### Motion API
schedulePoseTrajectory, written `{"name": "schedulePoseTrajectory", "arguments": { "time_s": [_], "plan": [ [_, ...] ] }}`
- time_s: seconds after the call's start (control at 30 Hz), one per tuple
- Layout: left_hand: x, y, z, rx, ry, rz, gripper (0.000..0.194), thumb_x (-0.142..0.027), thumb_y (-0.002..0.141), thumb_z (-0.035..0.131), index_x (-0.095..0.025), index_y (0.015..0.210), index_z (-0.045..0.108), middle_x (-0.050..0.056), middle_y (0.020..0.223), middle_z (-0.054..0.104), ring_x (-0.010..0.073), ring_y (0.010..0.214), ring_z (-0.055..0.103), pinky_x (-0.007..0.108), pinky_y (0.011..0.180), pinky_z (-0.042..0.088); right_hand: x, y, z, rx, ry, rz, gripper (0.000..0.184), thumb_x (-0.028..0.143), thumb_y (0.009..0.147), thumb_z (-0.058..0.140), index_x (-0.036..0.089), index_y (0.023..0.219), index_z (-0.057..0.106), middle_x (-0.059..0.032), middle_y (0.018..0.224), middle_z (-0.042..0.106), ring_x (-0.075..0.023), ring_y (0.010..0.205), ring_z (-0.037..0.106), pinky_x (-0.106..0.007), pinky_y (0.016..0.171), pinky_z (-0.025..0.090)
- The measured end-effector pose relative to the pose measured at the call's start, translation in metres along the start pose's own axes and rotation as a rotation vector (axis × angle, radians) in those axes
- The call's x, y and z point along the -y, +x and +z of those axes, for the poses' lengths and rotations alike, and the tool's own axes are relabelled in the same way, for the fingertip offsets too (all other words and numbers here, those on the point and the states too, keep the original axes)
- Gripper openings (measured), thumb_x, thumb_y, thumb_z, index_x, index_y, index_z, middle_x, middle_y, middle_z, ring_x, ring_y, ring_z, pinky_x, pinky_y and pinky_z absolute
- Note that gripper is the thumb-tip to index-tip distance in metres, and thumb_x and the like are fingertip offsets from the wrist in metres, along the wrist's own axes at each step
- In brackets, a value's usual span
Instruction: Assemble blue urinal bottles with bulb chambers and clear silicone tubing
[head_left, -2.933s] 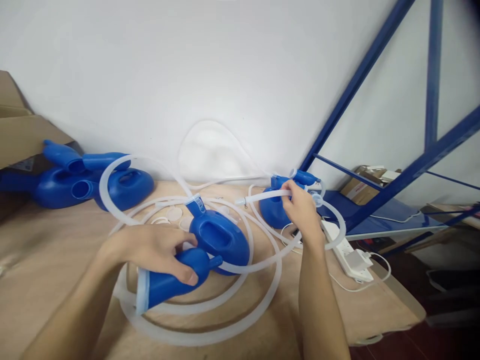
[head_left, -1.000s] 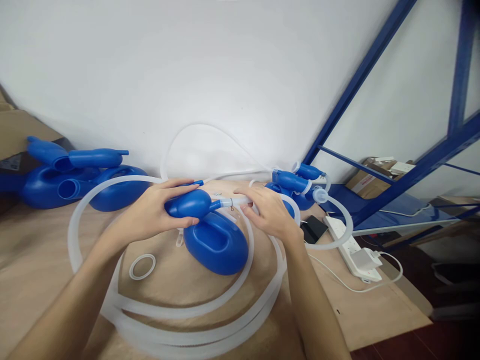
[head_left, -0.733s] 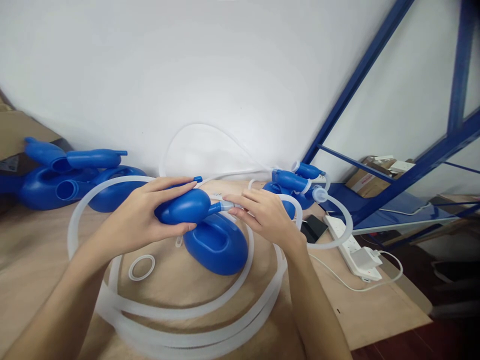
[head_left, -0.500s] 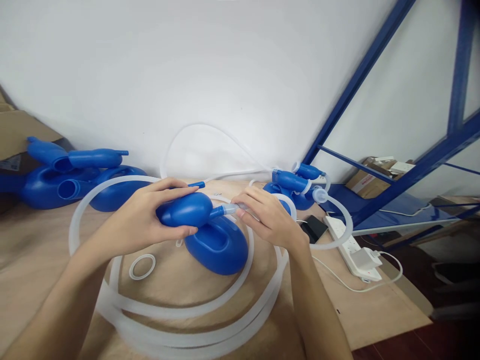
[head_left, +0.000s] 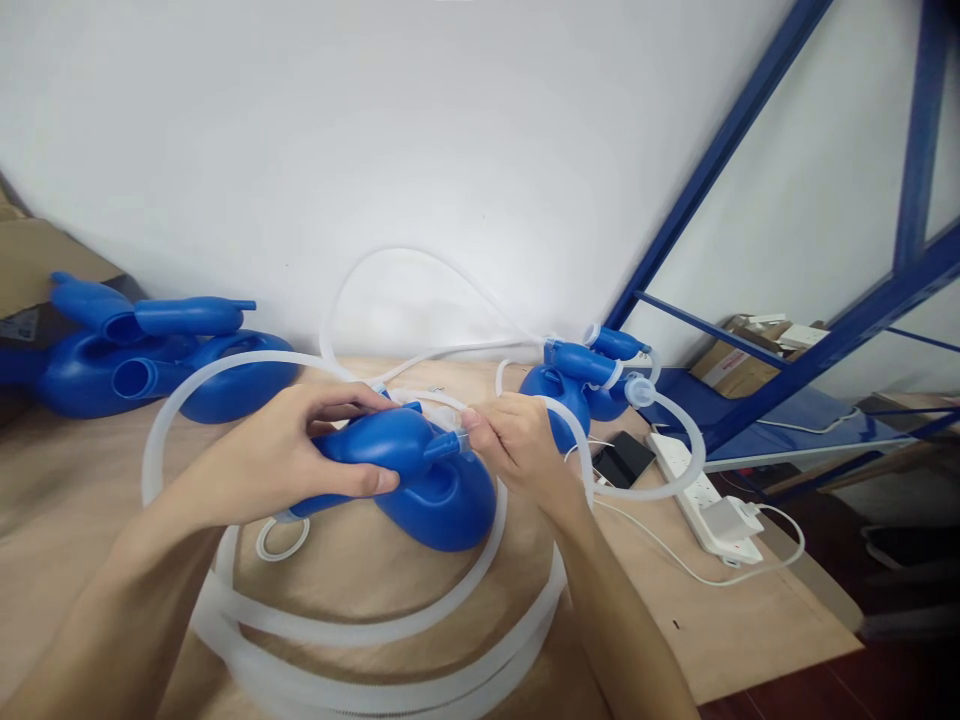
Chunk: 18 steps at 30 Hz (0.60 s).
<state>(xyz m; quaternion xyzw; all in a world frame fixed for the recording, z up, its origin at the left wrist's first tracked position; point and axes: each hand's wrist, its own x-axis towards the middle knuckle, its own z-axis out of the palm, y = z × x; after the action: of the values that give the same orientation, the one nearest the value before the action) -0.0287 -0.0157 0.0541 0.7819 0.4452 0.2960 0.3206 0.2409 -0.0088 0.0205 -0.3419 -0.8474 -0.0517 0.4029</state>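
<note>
My left hand [head_left: 289, 450] is closed around a blue plastic urinal cup [head_left: 382, 440] with a narrow spout pointing right. My right hand [head_left: 521, 445] grips the end of a translucent hose [head_left: 463, 440] that sits at the tip of that spout; how far it is pushed on is partly hidden by my thumb. Directly beneath and behind the cup lies a blue urinal bottle [head_left: 450, 515] with a moulded handle. Loops of hose [head_left: 375, 632] surround it on the table. A white ring [head_left: 289, 555] rests by the cup's pale-rimmed end.
More blue bottles [head_left: 244, 385] and cups [head_left: 196, 316] are piled at left by a cardboard box [head_left: 60, 250]. At right stand other blue bottles [head_left: 555, 400] with hose, a black phone [head_left: 624, 460] and a white power strip [head_left: 686, 480]. A blue metal rack [head_left: 720, 180] rises beyond.
My hands have come together, bringing the hose end from the right onto the cup's spout. Most recently my right hand has tightened into a firmer grip and the cup has tilted slightly.
</note>
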Motion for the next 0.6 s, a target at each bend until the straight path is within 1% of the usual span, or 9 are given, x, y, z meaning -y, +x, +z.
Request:
{"name": "schedulePoseTrajectory", "arguments": {
  "time_s": [0.1, 0.2, 0.27, 0.33, 0.4, 0.43, 0.5, 0.57, 0.6],
  "plan": [
    [-0.002, 0.001, 0.005, 0.045, -0.051, -0.031, 0.049, -0.055, 0.069, 0.089, -0.031, 0.110, 0.078, 0.001, 0.111, 0.080, 0.0307, 0.107, 0.076, 0.040, 0.094, 0.065, 0.001, 0.001, 0.002, -0.037, 0.003, -0.043, 0.053, 0.032, 0.110, 0.036, 0.023, 0.058, 0.044, 0.0013, 0.052, 0.049, -0.0136, 0.050, 0.041, -0.033, 0.059, 0.030],
    [-0.001, 0.008, 0.013, 0.125, -0.159, -0.097, 0.053, -0.057, 0.070, 0.087, -0.031, 0.115, 0.077, 0.001, 0.107, 0.081, 0.0317, 0.104, 0.077, 0.041, 0.090, 0.066, 0.001, 0.001, 0.002, -0.069, -0.015, -0.061, 0.053, 0.031, 0.110, 0.034, 0.023, 0.059, 0.046, 0.0011, 0.051, 0.048, -0.0138, 0.049, 0.040, -0.034, 0.058, 0.030],
    [0.000, 0.015, 0.022, 0.168, -0.287, -0.171, 0.059, -0.060, 0.066, 0.087, -0.029, 0.115, 0.078, 0.004, 0.110, 0.081, 0.0338, 0.107, 0.076, 0.044, 0.092, 0.065, 0.001, 0.000, 0.000, -0.089, -0.015, -0.060, 0.053, 0.032, 0.110, 0.034, 0.023, 0.060, 0.048, 0.0007, 0.051, 0.050, -0.0137, 0.049, 0.040, -0.034, 0.058, 0.030],
    [0.001, 0.020, 0.031, 0.206, -0.444, -0.278, 0.065, -0.062, 0.061, 0.088, -0.027, 0.115, 0.078, 0.007, 0.113, 0.081, 0.0361, 0.109, 0.075, 0.047, 0.093, 0.065, 0.000, -0.001, -0.001, -0.094, 0.002, -0.049, 0.055, 0.035, 0.111, 0.033, 0.023, 0.060, 0.050, -0.0002, 0.053, 0.053, -0.0139, 0.050, 0.042, -0.034, 0.058, 0.032],
    [0.001, 0.022, 0.037, 0.218, -0.578, -0.348, 0.067, -0.062, 0.062, 0.088, -0.027, 0.117, 0.076, 0.009, 0.120, 0.079, 0.0373, 0.115, 0.074, 0.048, 0.096, 0.064, -0.004, -0.002, -0.002, -0.117, 0.032, 0.009, 0.057, 0.041, 0.111, 0.032, 0.023, 0.061, 0.052, -0.0016, 0.055, 0.056, -0.0146, 0.052, 0.046, -0.034, 0.060, 0.034],
    [0.000, 0.022, 0.037, 0.214, -0.629, -0.346, 0.066, -0.063, 0.064, 0.086, -0.027, 0.119, 0.076, 0.009, 0.124, 0.078, 0.0376, 0.120, 0.072, 0.048, 0.098, 0.063, -0.006, -0.002, -0.002, -0.141, 0.053, 0.064, 0.059, 0.044, 0.111, 0.032, 0.023, 0.061, 0.052, -0.0021, 0.056, 0.057, -0.0150, 0.053, 0.048, -0.034, 0.060, 0.035],
    [-0.001, 0.018, 0.035, 0.197, -0.714, -0.269, 0.067, -0.069, 0.073, 0.080, -0.027, 0.124, 0.073, 0.011, 0.134, 0.073, 0.0387, 0.128, 0.067, 0.050, 0.103, 0.061, -0.012, -0.001, -0.002, -0.218, 0.104, 0.227, 0.062, 0.052, 0.111, 0.032, 0.023, 0.058, 0.046, -0.0011, 0.054, 0.051, -0.0150, 0.053, 0.047, -0.033, 0.058, 0.033],
    [-0.002, 0.013, 0.030, 0.146, -0.729, -0.107, 0.077, -0.073, 0.076, 0.076, -0.029, 0.137, 0.064, 0.012, 0.145, 0.067, 0.0410, 0.131, 0.064, 0.052, 0.103, 0.061, -0.017, 0.001, -0.002, -0.310, 0.158, 0.408, 0.063, 0.059, 0.108, 0.035, 0.024, 0.056, 0.034, 0.0015, 0.051, 0.040, -0.0137, 0.050, 0.038, -0.033, 0.054, 0.028],
    [-0.002, 0.010, 0.029, 0.091, -0.672, -0.011, 0.083, -0.073, 0.075, 0.078, -0.030, 0.143, 0.058, 0.013, 0.150, 0.063, 0.0419, 0.132, 0.063, 0.053, 0.102, 0.061, -0.019, 0.002, -0.002, -0.338, 0.187, 0.482, 0.063, 0.061, 0.107, 0.037, 0.025, 0.056, 0.030, 0.0026, 0.051, 0.035, -0.0131, 0.050, 0.034, -0.032, 0.052, 0.026]
  ]
}}
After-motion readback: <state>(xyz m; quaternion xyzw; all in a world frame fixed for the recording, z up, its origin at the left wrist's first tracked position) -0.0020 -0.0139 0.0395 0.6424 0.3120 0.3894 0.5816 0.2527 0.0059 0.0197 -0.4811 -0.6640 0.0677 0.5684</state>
